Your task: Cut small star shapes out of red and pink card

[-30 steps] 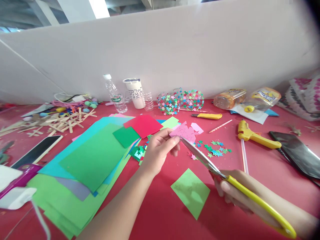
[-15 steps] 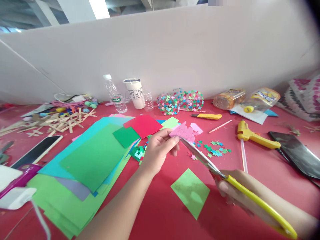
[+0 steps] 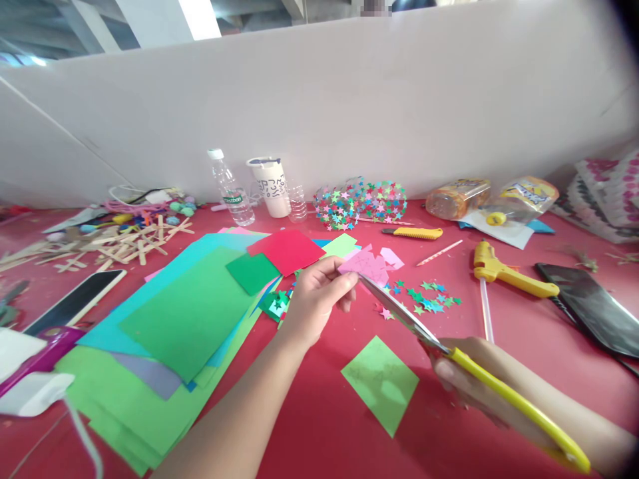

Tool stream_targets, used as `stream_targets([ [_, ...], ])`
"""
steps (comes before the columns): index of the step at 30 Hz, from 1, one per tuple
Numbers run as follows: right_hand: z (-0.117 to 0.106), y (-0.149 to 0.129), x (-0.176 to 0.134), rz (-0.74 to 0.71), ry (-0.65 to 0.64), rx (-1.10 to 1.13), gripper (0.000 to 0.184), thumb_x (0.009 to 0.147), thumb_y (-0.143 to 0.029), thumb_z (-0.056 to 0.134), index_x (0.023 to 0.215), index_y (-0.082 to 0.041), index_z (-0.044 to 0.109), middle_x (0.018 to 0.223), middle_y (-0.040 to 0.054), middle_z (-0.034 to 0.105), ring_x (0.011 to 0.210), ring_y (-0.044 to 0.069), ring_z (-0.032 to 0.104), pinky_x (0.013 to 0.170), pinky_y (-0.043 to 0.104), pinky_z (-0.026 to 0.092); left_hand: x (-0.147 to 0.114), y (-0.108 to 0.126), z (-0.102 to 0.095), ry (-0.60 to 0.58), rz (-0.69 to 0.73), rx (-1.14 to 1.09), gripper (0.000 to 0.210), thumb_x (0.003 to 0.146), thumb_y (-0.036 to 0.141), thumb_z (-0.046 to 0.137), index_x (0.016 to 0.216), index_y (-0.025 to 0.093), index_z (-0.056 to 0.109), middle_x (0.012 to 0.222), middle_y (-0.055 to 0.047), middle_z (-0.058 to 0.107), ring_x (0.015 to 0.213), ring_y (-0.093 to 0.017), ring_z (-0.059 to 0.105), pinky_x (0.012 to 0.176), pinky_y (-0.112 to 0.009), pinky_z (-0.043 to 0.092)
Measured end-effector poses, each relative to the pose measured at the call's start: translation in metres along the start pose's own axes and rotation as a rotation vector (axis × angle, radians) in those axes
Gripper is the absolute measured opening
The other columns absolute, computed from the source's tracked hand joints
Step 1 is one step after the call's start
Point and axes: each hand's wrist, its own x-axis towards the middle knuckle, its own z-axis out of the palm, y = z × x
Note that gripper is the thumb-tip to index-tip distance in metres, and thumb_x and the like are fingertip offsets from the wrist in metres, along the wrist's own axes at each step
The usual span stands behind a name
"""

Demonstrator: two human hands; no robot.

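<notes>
Between thumb and fingers my left hand (image 3: 322,296) pinches a piece of pink paper (image 3: 368,265) with lines drawn on it. My right hand (image 3: 466,376) is wrapped around the yellow handles of a pair of scissors (image 3: 399,311). The blades point up and left, with their tips at the pink paper's lower edge beside my left thumb. Below them a light green paper square (image 3: 382,386) with faint star outlines lies on the red table. Small cut-out stars (image 3: 432,297) are scattered just beyond the blades.
Coloured paper sheets (image 3: 192,313) are stacked at left, near a phone (image 3: 74,303) and wooden sticks (image 3: 132,245). Behind stand a water bottle (image 3: 232,193), a cup (image 3: 269,189) and star-covered bottles (image 3: 359,203). A utility knife (image 3: 412,232) and yellow glue gun (image 3: 514,274) lie right.
Both hands stay almost in place. The scissors' yellow handle has shifted very slightly, and the blades look a little closer together at the pink paper.
</notes>
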Motion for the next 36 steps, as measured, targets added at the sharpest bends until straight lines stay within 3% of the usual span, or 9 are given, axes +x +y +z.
stream_targets([
  [11, 0.003, -0.002, 0.001, 0.021, 0.009, 0.074, 0.073, 0.074, -0.096, 0.033, 0.066, -0.024, 0.039, 0.061, -0.0033, 0.045, 0.05, 0.012, 0.04, 0.04, 0.022, 0.035, -0.002, 0.001, 0.007, 0.031, -0.014, -0.062, 0.016, 0.081, 0.029, 0.067, 0.071, 0.018, 0.063, 0.057, 0.004, 0.058, 0.049, -0.008, 0.05, 0.048, -0.02, 0.038],
  [18, 0.0, -0.003, -0.003, -0.005, 0.073, 0.136, 0.07, 0.076, -0.091, 0.047, 0.062, -0.023, 0.047, 0.059, -0.002, 0.051, 0.051, 0.014, 0.045, 0.044, 0.022, 0.041, -0.003, 0.004, 0.006, 0.038, 0.024, -0.009, 0.017, 0.083, 0.028, 0.063, 0.069, 0.018, 0.063, 0.06, 0.002, 0.061, 0.052, -0.01, 0.054, 0.053, -0.023, 0.042],
  [23, -0.005, -0.003, -0.005, 0.01, 0.004, 0.117, 0.07, 0.077, -0.092, 0.041, 0.064, -0.023, 0.037, 0.06, -0.0059, 0.039, 0.05, 0.011, 0.038, 0.044, 0.022, 0.035, -0.003, 0.006, 0.006, 0.115, 0.051, 0.02, 0.016, 0.082, 0.028, 0.066, 0.07, 0.019, 0.064, 0.058, 0.003, 0.06, 0.051, -0.01, 0.053, 0.053, -0.023, 0.042],
  [26, -0.003, -0.004, -0.006, 0.04, -0.04, 0.125, 0.072, 0.077, -0.094, 0.033, 0.068, -0.023, 0.038, 0.062, -0.0062, 0.04, 0.05, 0.01, 0.037, 0.045, 0.022, 0.032, -0.004, 0.002, 0.008, 0.084, 0.037, 0.014, 0.016, 0.082, 0.028, 0.066, 0.07, 0.019, 0.064, 0.061, 0.003, 0.06, 0.051, -0.009, 0.053, 0.053, -0.022, 0.041],
  [31, 0.001, -0.009, -0.007, 0.054, 0.031, 0.187, 0.071, 0.074, -0.095, 0.041, 0.066, -0.024, 0.034, 0.062, -0.0082, 0.031, 0.051, 0.01, 0.03, 0.045, 0.022, 0.025, -0.006, -0.002, 0.011, 0.036, 0.037, -0.018, 0.018, 0.085, 0.029, 0.064, 0.07, 0.019, 0.063, 0.061, 0.003, 0.058, 0.051, -0.008, 0.051, 0.052, -0.022, 0.039],
  [36, 0.003, -0.01, -0.007, 0.058, 0.022, 0.179, 0.071, 0.077, -0.093, 0.038, 0.067, -0.023, 0.036, 0.06, -0.0077, 0.033, 0.054, 0.011, 0.033, 0.048, 0.023, 0.027, -0.006, -0.004, 0.011, 0.045, 0.007, -0.036, 0.018, 0.084, 0.029, 0.066, 0.069, 0.019, 0.063, 0.058, 0.004, 0.054, 0.052, -0.009, 0.047, 0.051, -0.022, 0.036],
])
